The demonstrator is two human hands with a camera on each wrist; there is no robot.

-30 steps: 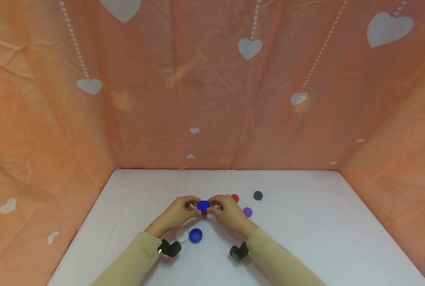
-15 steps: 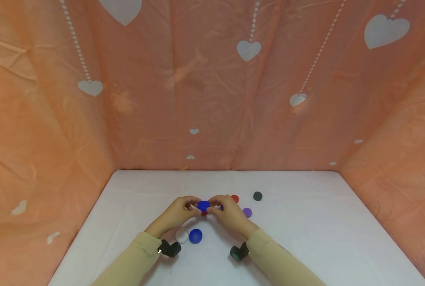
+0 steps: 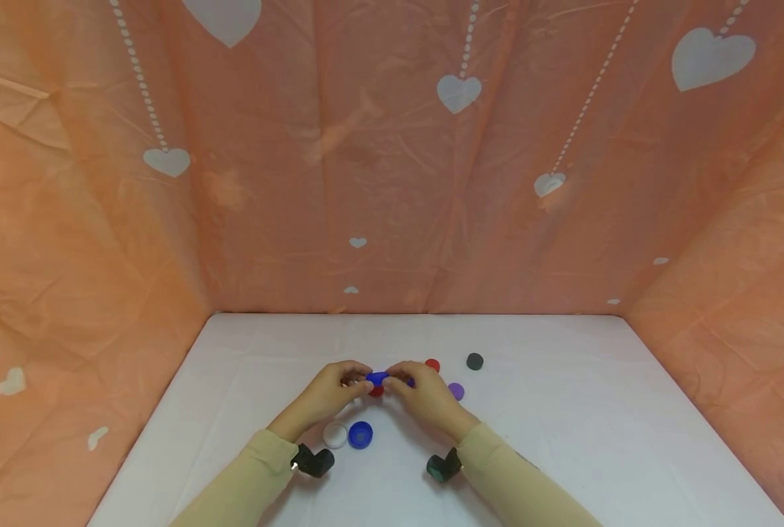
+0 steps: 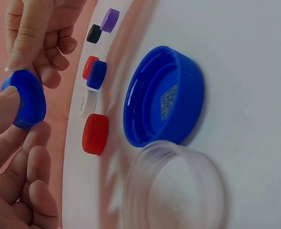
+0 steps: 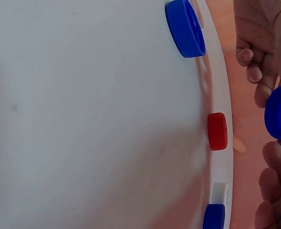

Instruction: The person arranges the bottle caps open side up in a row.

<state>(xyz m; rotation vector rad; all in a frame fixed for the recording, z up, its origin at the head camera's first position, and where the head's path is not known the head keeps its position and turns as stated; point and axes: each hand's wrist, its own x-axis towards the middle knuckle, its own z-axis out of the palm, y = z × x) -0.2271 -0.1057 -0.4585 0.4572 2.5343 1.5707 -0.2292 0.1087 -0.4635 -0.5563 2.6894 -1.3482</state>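
Note:
Between both hands a blue bottle cap [image 3: 377, 378] is held up above the table, seen nearly edge-on in the head view. My left hand [image 3: 331, 391] pinches one side of it with thumb and fingers. The opposite side is gripped by my right hand [image 3: 424, 391]. In the left wrist view the hollow inside of the held cap [image 4: 31, 98] shows. Just beneath it, a red cap [image 3: 375, 391] stands on the table. Closer to me lie a large blue cap [image 3: 360, 435], hollow side up, and a whitish translucent cap [image 3: 335, 435] beside it.
Past my right hand are another red cap [image 3: 432, 364], a purple cap [image 3: 456, 391] and a black cap [image 3: 474, 361]. A small blue cap [image 4: 97, 75] and a white cap [image 4: 88, 103] also lie there. Orange cloth [image 3: 392, 183] with hearts encloses the white table [image 3: 563, 424].
The held blue cap has tipped from showing a round face to nearly edge-on, uncovering more of the red cap below. Both hands stay almost in place; the loose caps lie as before.

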